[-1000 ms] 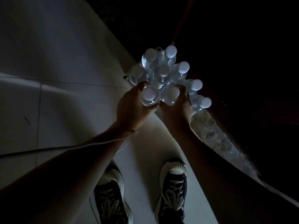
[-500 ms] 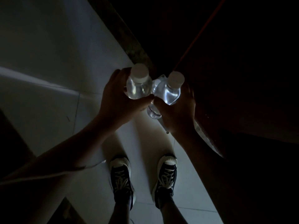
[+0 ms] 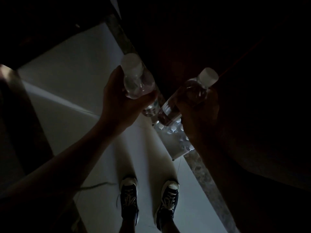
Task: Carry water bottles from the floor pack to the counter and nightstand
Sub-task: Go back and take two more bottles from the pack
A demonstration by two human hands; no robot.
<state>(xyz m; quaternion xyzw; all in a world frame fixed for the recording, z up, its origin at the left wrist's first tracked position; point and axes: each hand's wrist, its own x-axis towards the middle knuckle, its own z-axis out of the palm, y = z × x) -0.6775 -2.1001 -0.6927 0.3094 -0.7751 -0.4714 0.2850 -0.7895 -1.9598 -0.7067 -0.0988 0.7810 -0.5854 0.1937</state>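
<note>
Two clear bottles, white caps.
Left hand (image 3: 121,105) is gripping one water bottle (image 3: 137,81); right hand (image 3: 198,113) is gripping the other bottle (image 3: 188,96).

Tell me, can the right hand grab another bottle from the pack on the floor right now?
Probably not: the right hand is already wrapped around a bottle, raised well above the floor pack.
</note>
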